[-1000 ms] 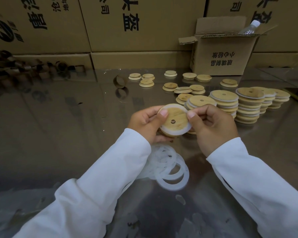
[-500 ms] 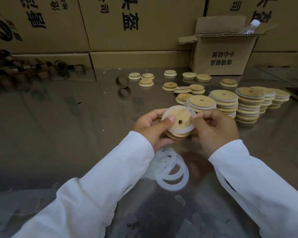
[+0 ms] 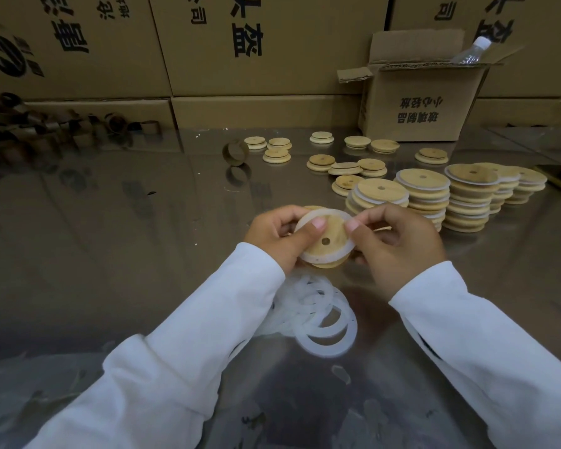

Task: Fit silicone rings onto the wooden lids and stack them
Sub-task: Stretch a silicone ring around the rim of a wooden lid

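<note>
Both hands hover over the middle of the shiny worktop [image 3: 127, 238], left hand [image 3: 277, 236] and right hand [image 3: 399, 246] pinching opposite edges of one round wooden lid [image 3: 329, 236], thumbs on the white silicone ring [image 3: 308, 258] round its rim, flat face with the small hole tipped toward the camera. Open room lies to the left, but stacks of ringed lids [image 3: 467, 199] crowd just behind the right hand, and a floppy pile of loose rings [image 3: 321, 319] lies under the wrists.

Beyond the grip, printed cardboard cartons [image 3: 272, 59] back the shiny table [image 3: 110, 238]. Beyond and right, an open small carton [image 3: 418, 105] holds a plastic bottle [image 3: 470, 51]; a brown cardboard ring [image 3: 242, 151] stands beyond and left.
</note>
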`<state>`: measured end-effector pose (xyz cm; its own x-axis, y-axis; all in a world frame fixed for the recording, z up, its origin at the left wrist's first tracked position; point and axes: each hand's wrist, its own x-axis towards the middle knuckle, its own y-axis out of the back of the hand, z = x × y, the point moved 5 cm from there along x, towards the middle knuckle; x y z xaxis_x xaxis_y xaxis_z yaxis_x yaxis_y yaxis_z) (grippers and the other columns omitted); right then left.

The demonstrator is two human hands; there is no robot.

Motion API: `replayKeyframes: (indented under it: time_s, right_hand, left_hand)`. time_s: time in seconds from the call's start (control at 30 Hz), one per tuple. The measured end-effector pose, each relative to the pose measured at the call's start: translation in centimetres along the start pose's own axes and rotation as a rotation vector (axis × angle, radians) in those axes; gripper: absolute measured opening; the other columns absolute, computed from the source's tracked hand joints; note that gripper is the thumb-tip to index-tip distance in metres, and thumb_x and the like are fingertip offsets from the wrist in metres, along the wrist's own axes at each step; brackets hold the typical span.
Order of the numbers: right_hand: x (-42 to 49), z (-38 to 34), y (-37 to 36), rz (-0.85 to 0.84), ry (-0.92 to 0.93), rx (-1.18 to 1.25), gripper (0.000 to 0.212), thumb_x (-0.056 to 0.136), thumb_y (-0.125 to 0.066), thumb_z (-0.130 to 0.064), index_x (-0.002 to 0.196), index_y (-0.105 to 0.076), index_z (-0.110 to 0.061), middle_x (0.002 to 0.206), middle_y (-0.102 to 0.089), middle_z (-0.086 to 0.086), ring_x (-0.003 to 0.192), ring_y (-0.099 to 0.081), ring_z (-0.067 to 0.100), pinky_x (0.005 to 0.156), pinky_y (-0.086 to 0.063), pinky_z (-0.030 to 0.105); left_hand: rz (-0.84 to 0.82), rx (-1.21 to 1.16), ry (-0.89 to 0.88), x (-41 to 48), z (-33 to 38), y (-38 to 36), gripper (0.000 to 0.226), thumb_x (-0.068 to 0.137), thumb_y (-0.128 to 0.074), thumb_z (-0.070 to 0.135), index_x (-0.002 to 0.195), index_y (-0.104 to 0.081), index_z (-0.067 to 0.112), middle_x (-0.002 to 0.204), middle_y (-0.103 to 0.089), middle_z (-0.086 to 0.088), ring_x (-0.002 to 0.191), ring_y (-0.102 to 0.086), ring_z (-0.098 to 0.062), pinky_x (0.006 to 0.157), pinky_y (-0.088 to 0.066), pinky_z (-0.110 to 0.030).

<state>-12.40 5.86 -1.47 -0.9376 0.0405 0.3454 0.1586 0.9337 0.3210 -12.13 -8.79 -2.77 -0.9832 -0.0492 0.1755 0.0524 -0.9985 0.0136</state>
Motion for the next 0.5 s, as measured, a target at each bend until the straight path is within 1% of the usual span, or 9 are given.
replayKeyframes:
  time_s: [0.03, 0.1, 0.13, 0.2, 0.27, 0.37, 0.43, 0.5]
  right_hand:
    - [0.11, 0.2, -0.03, -0.003, -0.03, 0.044, 0.015, 0.082, -0.065, -0.02, 0.069, -0.061, -0.027, 0.079, -0.067, -0.002, 0.08, -0.064, 0.022, 0.078, -0.054, 0.048]
    - [0.31, 0.43, 0.02, -0.007, -0.067, 0.099, 0.018, 0.081, -0.067, -0.018, 0.065, -0.062, -0.026, 0.074, -0.066, -0.004, 0.078, -0.063, 0.018, 0.082, -0.053, 0.047]
    - [0.41, 0.48, 0.09, -0.008, -0.078, 0.116, 0.019, 0.081, -0.067, -0.018, 0.064, -0.063, -0.026, 0.072, -0.066, -0.006, 0.077, -0.062, 0.017, 0.083, -0.053, 0.045]
    - [0.67, 0.55, 0.21, -0.012, -0.095, 0.156, 0.02, 0.08, -0.067, -0.018, 0.063, -0.063, -0.026, 0.07, -0.065, -0.005, 0.079, -0.062, 0.019, 0.084, -0.052, 0.043]
    - [0.85, 0.54, 0.28, -0.018, -0.101, 0.178, 0.021, 0.081, -0.067, -0.018, 0.062, -0.063, -0.026, 0.069, -0.064, -0.005, 0.081, -0.063, 0.023, 0.083, -0.05, 0.041]
    - [0.82, 0.01, 0.4, 0.002, -0.034, 0.155, 0.021, 0.081, -0.066, -0.017, 0.062, -0.063, -0.026, 0.066, -0.062, -0.008, 0.071, -0.059, 0.014, 0.072, -0.046, 0.033]
    - [0.7, -0.25, 0.41, 0.007, -0.01, 0.159, 0.022, 0.082, -0.066, -0.016, 0.062, -0.062, -0.026, 0.062, -0.062, -0.012, 0.067, -0.058, 0.011, 0.07, -0.044, 0.029]
    - [0.66, -0.3, 0.37, 0.0, -0.016, 0.172, 0.023, 0.082, -0.066, -0.016, 0.061, -0.062, -0.027, 0.058, -0.062, -0.014, 0.065, -0.058, 0.009, 0.069, -0.045, 0.028]
  left_hand:
    - [-0.005, -0.007, -0.006, 0.01, 0.06, 0.02, 0.006, 0.086, -0.06, 0.011, 0.084, -0.064, 0.014, 0.083, -0.064, -0.012, 0.078, -0.061, -0.025, 0.073, -0.055, -0.038]
    - [-0.019, -0.021, -0.022, 0.03, 0.2, 0.06, 0.006, 0.086, -0.059, 0.01, 0.087, -0.064, 0.014, 0.089, -0.063, -0.015, 0.081, -0.062, -0.026, 0.07, -0.058, -0.038]
    - [-0.024, -0.025, -0.031, 0.03, 0.32, 0.09, 0.006, 0.087, -0.058, 0.01, 0.088, -0.063, 0.014, 0.091, -0.063, -0.015, 0.081, -0.062, -0.025, 0.066, -0.059, -0.034]
    - [-0.025, -0.047, -0.041, 0.08, 0.55, 0.18, 0.007, 0.087, -0.057, 0.01, 0.09, -0.063, 0.014, 0.091, -0.063, -0.012, 0.08, -0.063, -0.021, 0.059, -0.057, -0.026]
    - [-0.019, -0.1, -0.027, 0.19, 0.56, 0.23, 0.009, 0.088, -0.056, 0.009, 0.09, -0.062, 0.015, 0.088, -0.064, -0.007, 0.079, -0.063, -0.017, 0.058, -0.055, -0.021]
    - [-0.017, -0.229, 0.045, 0.39, 0.18, 0.12, 0.011, 0.089, -0.053, 0.01, 0.09, -0.063, 0.015, 0.088, -0.064, -0.005, 0.08, -0.064, -0.014, 0.062, -0.056, -0.024]
    - [-0.029, -0.315, 0.088, 0.47, -0.07, -0.01, 0.012, 0.09, -0.051, 0.01, 0.09, -0.062, 0.014, 0.091, -0.064, -0.007, 0.082, -0.065, -0.017, 0.064, -0.058, -0.028]
    - [-0.036, -0.367, 0.103, 0.53, -0.15, -0.04, 0.013, 0.09, -0.05, 0.01, 0.089, -0.063, 0.013, 0.091, -0.064, -0.007, 0.083, -0.065, -0.019, 0.065, -0.059, -0.031]
